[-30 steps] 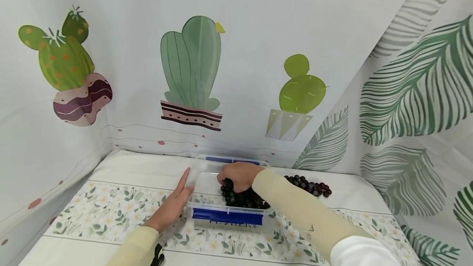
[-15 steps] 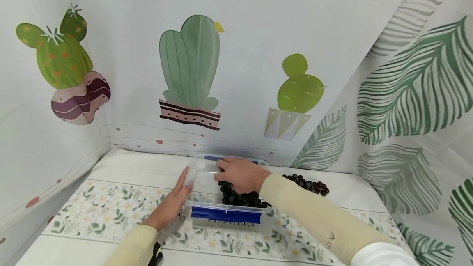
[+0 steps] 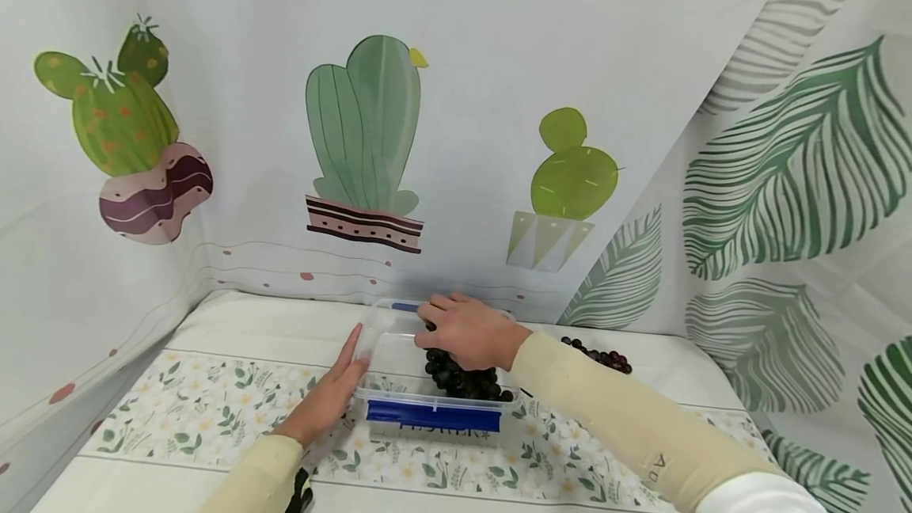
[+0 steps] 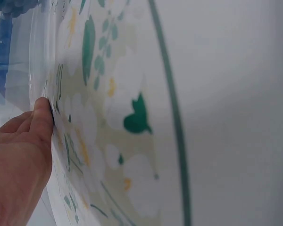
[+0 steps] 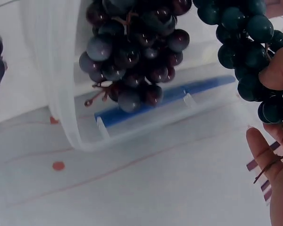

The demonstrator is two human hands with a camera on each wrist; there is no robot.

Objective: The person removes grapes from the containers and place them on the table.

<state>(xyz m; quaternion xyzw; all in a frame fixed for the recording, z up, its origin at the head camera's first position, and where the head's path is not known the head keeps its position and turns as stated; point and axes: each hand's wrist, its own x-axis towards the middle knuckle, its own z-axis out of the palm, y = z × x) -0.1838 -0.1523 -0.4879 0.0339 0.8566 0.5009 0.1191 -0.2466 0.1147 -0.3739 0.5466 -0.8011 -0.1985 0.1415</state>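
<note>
A clear plastic food container point(image 3: 388, 355) with blue latches stands on the table, dark grapes point(image 3: 466, 385) in its right half. Over them is my right hand point(image 3: 470, 331), its fingers bent. In the right wrist view, thumb and fingers grip a bunch of dark green-black grapes point(image 5: 240, 56), a thin stem poking out below. A purple-black bunch point(image 5: 127, 59) shows inside the container beside it, stem ends pointing toward the wall. My left hand point(image 3: 324, 402) rests against the container's left side with fingers extended; in the left wrist view its fingertips touch near the lower wall.
Another bunch of dark grapes point(image 3: 606, 359) lies on the table to the right of the container, partly behind the right sleeve. A floral-banded white cloth point(image 3: 214, 402) covers the table. Behind stands a curtain printed with cacti point(image 3: 366, 133). A black strap point(image 3: 299, 491) is by the left sleeve.
My right hand has risen a little from among the grapes and shifted slightly toward the back right. My left hand stays at the container's side.
</note>
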